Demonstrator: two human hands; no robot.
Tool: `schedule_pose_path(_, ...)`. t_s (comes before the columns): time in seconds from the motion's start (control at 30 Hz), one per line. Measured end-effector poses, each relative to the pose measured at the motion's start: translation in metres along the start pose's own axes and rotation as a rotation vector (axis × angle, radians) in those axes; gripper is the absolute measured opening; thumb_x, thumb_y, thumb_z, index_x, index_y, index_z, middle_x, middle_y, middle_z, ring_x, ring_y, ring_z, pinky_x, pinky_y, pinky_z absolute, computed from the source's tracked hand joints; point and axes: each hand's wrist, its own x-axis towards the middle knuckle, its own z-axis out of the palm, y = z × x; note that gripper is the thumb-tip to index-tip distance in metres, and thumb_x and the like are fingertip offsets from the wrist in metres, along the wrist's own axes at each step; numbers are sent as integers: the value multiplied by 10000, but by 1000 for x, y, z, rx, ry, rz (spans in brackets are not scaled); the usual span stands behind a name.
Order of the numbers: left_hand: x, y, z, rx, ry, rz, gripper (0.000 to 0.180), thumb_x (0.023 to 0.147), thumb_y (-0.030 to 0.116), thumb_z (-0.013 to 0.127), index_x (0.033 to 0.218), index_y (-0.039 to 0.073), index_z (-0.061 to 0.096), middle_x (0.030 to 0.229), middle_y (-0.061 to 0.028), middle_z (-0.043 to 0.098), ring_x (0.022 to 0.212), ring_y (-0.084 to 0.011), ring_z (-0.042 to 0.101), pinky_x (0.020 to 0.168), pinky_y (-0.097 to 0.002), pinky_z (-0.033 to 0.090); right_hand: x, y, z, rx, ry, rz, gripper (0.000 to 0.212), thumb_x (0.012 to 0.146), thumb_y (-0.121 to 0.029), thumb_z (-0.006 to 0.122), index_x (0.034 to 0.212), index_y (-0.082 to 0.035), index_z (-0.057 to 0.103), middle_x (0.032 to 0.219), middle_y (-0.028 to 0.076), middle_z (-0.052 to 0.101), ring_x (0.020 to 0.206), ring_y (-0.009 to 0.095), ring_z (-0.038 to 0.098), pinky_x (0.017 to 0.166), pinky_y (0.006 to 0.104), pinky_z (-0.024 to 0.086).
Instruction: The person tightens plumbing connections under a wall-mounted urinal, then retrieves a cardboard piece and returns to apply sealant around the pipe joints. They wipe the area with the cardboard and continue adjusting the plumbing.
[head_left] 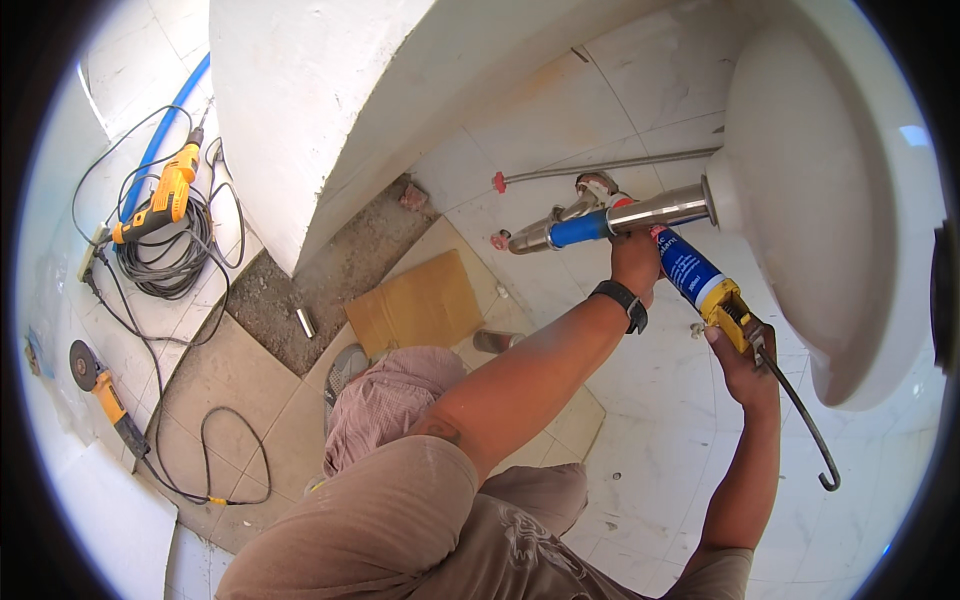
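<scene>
Right hand (pixel 745 372): clamped on the handle end of the yellow caulking gun (pixel 730 315), thumb laid along its rear; on my feed it sits just left of the white basin (pixel 800 190), the landmark I measure everything from
Left hand (pixel 637 262): farther left of the basin than the right one, close under the chrome pipe (pixel 668 208) and beside the cartridge's front end; the fingers look curled, but the back of the hand hides them, so I cannot tell what they close on, if anything
Blue cartridge (pixel 688 266): seated in the gun, left of the basin and between my two hands; it lies ahead and to the left of the right hand, and the left hand is the nearer one to its front
Gun's long axis: a slant, from the hooked rod (pixel 806 405) on the near side of the basin up and leftward to the pipe
Chrome pipe: comes out of the basin's left side and runs leftward, a blue band (pixel 580 228) around it; I judge the crossing of gun and pipe to be what matters most, yet hand and pipe cover the tip, so contact I cannot confirm
Braided hose (pixel 620 163): left of the basin, beyond the pipe
Drill (pixel 165 200) and grinder (pixel 105 395): far left of the basin, well apart from both hands
</scene>
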Motion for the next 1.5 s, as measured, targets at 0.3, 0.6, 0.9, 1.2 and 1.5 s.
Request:
schedule_pose_path(0.3,1,-5,3,3,29,-9,280,1076,326,358,1267,148,459,992,-28,637,810,-132,675,695,-335,583,-1,3,-4,-41,25,23,481,838,-363,777,1043,60,676,810,144,685,725,219,644,677,354,517)
schedule_pose_path(0.6,0,-4,6,-33,27,2,271,1077,318,358,1265,145,451,991,-31,639,797,-136,679,703,-346,594,-1,-4,-7,-58,47,-35,443,840,-347,775,1000,55,681,753,112,669,676,181,615,641,336,492)
schedule_pose_path(0.9,-2,-3,9,-49,37,9,279,1087,344,342,1228,141,471,983,-39,643,801,-138,684,705,-352,601,-1,-3,-10,-82,51,-57,442,843,-353,771,988,54,682,737,124,665,668,194,622,639,343,498)
schedule_pose_path(1.2,-6,1,13,-36,42,-17,267,1086,330,337,1223,147,473,982,-32,642,799,-136,682,701,-342,598,-1,-6,-12,-65,58,-56,424,838,-342,774,979,47,679,724,110,653,658,188,606,630,343,488)
schedule_pose_path(1.5,-7,3,16,-20,61,-13,256,1078,314,345,1243,157,459,975,-29,636,799,-136,683,696,-345,595,2,-9,-20,-12,-33,-34,393,839,-320,766,961,42,671,708,78,629,643,156,569,610,322,460)
